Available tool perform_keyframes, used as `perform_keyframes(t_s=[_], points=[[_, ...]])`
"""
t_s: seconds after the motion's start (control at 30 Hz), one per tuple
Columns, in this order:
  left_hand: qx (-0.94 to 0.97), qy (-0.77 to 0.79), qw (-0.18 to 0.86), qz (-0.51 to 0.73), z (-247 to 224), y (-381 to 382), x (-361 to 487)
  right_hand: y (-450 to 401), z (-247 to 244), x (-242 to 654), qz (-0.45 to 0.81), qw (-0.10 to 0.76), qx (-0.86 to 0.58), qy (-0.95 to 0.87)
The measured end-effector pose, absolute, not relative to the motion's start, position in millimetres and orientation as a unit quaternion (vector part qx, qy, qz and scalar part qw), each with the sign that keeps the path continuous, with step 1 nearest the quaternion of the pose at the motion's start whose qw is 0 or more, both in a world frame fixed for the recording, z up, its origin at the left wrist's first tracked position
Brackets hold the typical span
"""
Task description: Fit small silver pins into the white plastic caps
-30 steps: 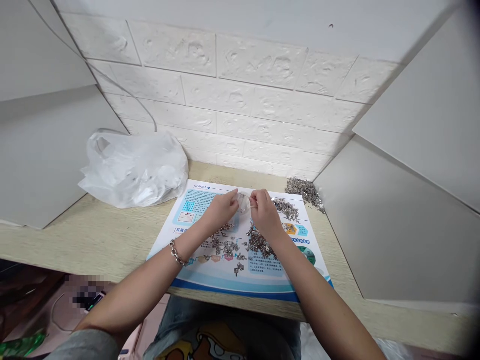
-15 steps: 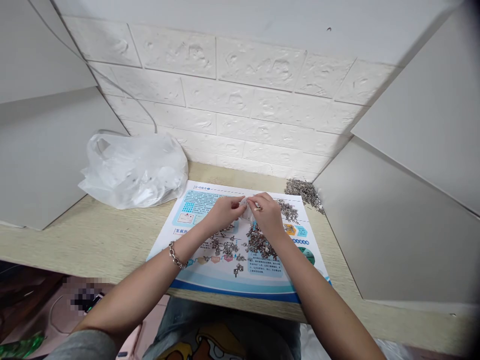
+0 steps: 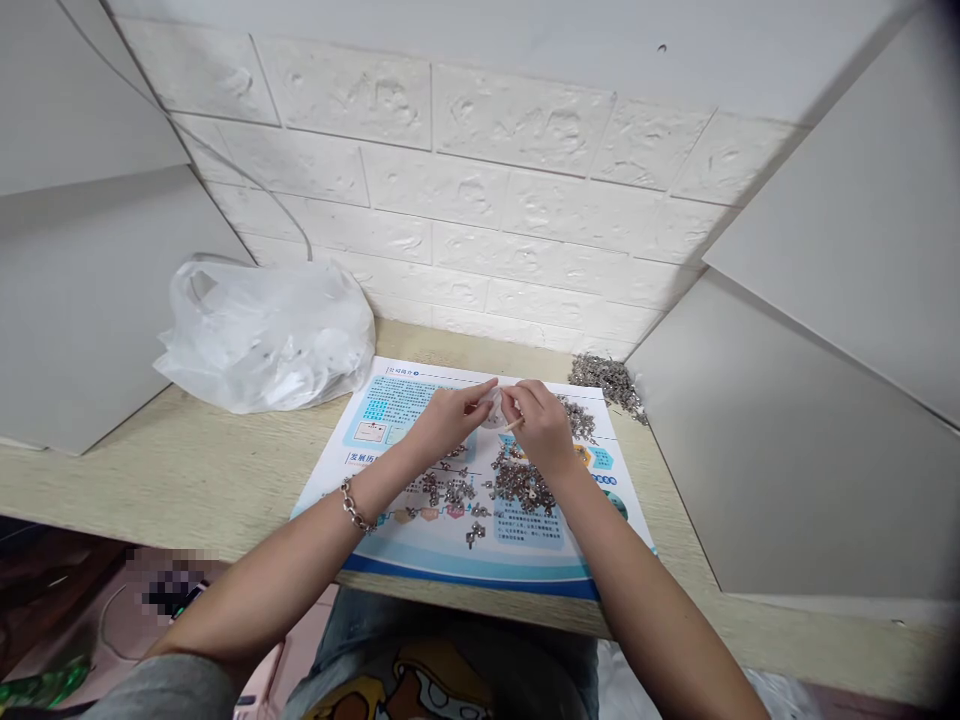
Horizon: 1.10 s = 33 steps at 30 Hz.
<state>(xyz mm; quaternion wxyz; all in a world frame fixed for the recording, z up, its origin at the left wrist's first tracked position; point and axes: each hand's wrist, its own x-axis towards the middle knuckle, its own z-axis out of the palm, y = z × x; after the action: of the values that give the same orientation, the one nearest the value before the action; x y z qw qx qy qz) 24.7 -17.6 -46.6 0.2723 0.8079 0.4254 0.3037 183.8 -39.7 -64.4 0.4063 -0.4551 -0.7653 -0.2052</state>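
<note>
translucent piece: held above printed sheet | pale stick: thin, tilted | metal parts: silvery, heaped on sheet

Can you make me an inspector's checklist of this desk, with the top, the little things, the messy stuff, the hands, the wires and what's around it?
Surface: pale wood-look desk with a printed sheet lying on it.
Things: small metal parts in loose piles on the sheet; a clear plastic piece between the hands.
Clutter: white plastic bag at left; another metal heap by the wall.
Hands: left hand pinches the clear plastic piece; right hand holds a thin pale stick.
Cables: thin cord running down at left.
Surroundings: white brick-pattern wall behind, grey panels on both sides.
</note>
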Motion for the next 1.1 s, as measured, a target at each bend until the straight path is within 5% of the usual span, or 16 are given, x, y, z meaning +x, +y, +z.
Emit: perform_keyframes(t_s=[0.17,0.27,0.4,0.53,0.83,1.1], points=[[0.781,0.459,0.295,0.303,-48,-15,24,-45,-56,177,-0.096,0.489,-0.483,-0.720],[0.699,0.470,0.441,0.311,-49,-10,25,-50,-48,178,0.043,0.551,-0.545,-0.630],[0.526,0.425,0.664,0.320,-47,-7,26,-49,-46,181,0.319,0.530,-0.570,-0.541],[0.551,0.406,0.672,0.282,-44,-14,26,-45,-49,176,0.537,0.519,-0.508,-0.429],[0.720,0.389,0.522,0.238,-44,-20,24,-48,-47,176,0.623,0.585,-0.438,-0.277],[0.533,0.411,0.664,0.325,-45,-12,27,-53,-47,175,0.596,0.540,-0.477,-0.355]])
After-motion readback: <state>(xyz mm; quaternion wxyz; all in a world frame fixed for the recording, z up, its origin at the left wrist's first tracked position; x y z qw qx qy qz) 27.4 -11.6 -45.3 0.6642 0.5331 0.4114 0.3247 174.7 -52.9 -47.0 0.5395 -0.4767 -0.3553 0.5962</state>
